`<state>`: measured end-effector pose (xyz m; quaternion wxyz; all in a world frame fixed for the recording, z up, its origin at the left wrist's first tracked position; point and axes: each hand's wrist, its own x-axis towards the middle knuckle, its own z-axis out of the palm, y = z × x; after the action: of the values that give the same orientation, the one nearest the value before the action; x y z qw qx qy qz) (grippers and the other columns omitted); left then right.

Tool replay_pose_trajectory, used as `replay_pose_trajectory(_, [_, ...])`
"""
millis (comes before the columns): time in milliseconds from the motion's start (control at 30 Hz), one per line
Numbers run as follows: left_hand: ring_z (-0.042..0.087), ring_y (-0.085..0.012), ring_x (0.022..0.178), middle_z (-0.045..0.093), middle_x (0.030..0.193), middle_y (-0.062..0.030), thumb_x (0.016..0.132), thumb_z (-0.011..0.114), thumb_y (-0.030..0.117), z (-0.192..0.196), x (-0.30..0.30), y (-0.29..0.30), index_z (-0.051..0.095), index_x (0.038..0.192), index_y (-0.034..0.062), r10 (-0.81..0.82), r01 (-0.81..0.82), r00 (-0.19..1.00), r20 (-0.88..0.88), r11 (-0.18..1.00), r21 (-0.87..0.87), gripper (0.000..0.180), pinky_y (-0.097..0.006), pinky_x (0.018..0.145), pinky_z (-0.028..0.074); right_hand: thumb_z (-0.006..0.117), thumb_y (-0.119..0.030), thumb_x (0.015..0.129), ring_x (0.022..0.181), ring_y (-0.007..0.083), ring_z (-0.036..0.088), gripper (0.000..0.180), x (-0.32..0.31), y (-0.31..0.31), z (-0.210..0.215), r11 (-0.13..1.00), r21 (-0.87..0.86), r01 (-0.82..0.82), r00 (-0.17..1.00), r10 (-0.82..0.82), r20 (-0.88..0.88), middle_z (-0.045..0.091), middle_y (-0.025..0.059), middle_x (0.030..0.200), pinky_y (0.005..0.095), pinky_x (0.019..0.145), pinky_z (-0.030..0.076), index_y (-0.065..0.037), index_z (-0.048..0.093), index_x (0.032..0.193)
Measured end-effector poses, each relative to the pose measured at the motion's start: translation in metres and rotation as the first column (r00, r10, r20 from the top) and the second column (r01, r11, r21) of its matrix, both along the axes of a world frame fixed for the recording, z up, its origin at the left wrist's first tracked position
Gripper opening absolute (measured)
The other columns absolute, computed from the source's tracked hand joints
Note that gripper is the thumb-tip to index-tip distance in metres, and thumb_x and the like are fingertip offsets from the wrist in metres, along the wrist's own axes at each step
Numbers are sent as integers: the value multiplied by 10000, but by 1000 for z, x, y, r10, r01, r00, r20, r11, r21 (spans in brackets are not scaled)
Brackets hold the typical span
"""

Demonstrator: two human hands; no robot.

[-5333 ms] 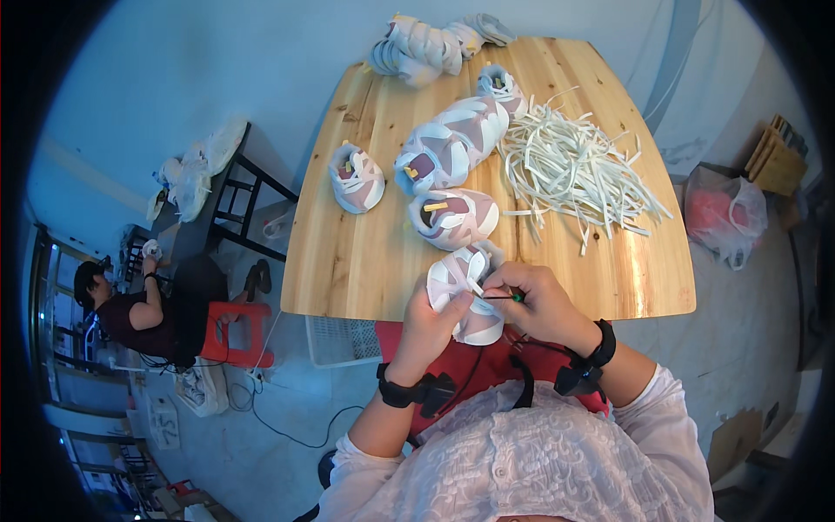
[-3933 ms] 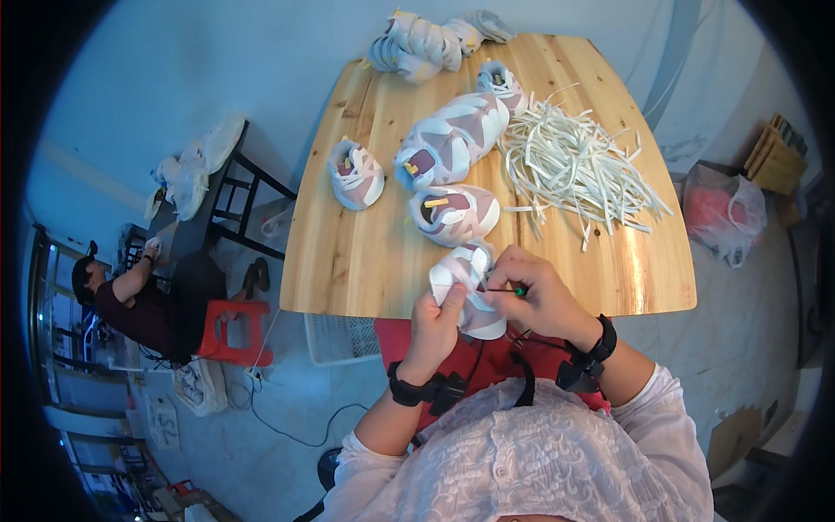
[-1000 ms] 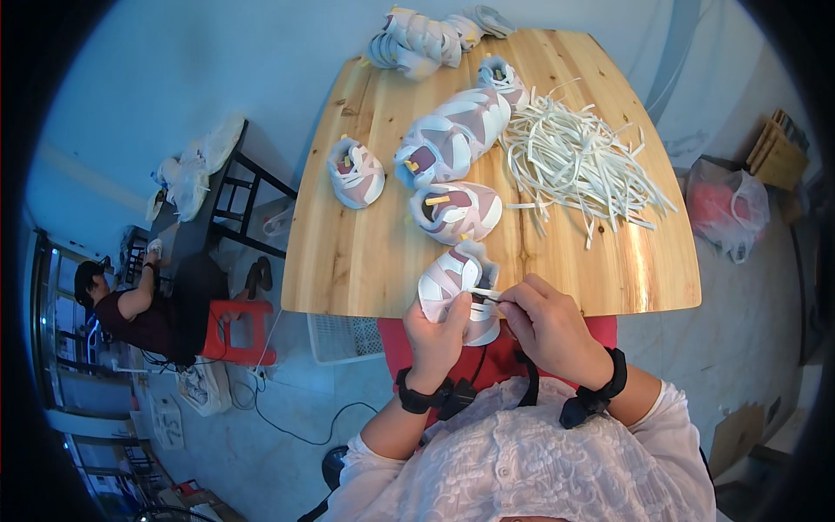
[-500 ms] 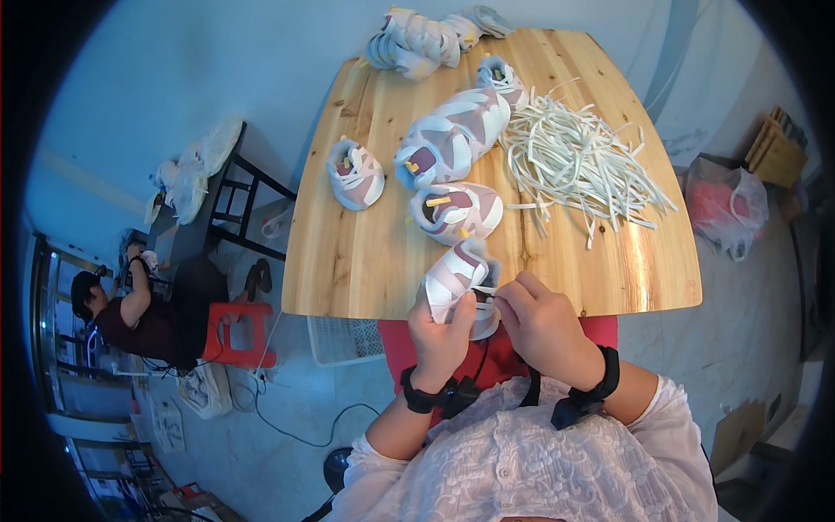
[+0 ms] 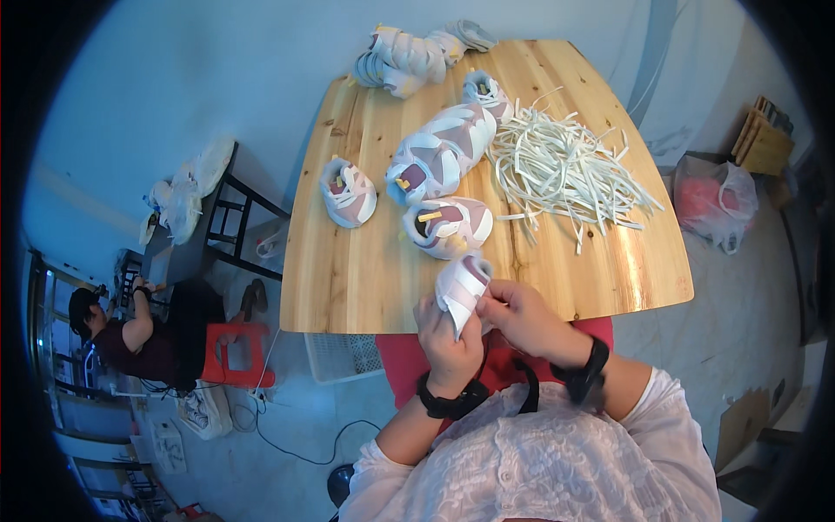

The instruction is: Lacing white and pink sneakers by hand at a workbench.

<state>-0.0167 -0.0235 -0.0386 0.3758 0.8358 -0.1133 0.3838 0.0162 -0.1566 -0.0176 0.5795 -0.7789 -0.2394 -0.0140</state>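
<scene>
My left hand [image 5: 448, 346] is closed around a small white and mauve shoe upper [image 5: 463, 283], held tilted at the table's near edge. My right hand [image 5: 532, 324] is at the upper's right side, its thumb and fingers pinched together; whatever lies between them is hidden. Just beyond sits another shoe upper [image 5: 470, 228] with a yellow tab, lying on its side. A laced upper [image 5: 352, 198] stands to the left of it. Farther back, a row of nested uppers [image 5: 448, 143] stretches toward a large heap of loose white shoelaces [image 5: 570, 174].
A second stack of uppers [image 5: 404, 59] lies at the far end of the wooden table [image 5: 326, 283]. Below the near edge is a white plastic basket [image 5: 344, 357]. A co-worker [image 5: 143, 335] sits far left near a red stool [image 5: 235, 352]. A plastic bag [image 5: 718, 200] lies at right.
The upper in my left hand has turned, so its outer side now faces up and its lace opening is turned away. My right hand has shifted slightly left and down. The view has tilted a little.
</scene>
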Motion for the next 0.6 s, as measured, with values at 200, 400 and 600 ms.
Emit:
replay_pose_trajectory(200, [587,-285,788,628,877,-130,848,572,51,5,1,8,609,983,-3,-68,49,988,-135,989,-139,150,-388,712,445,536,-78,858,673,351,564,83,6,-21,22,987,-104,-124,985,110,-134,560,170,718,399,605,449,2,560,855])
replay_pose_trajectory(400, [580,-94,895,631,996,-53,906,584,116,18,-2,26,576,1089,-28,-445,44,843,-304,619,-784,233,-252,781,463,607,-81,825,753,320,563,89,14,-46,49,976,-216,-11,984,49,170,528,138,822,381,643,455,-25,596,893])
replay_pose_trajectory(600, [560,-113,977,598,1089,-63,908,602,181,14,-8,14,488,1209,-15,-705,185,674,-222,451,-873,377,-276,851,451,716,-70,728,798,195,539,211,26,-34,36,987,9,-161,983,160,86,500,68,836,300,664,460,-12,677,927])
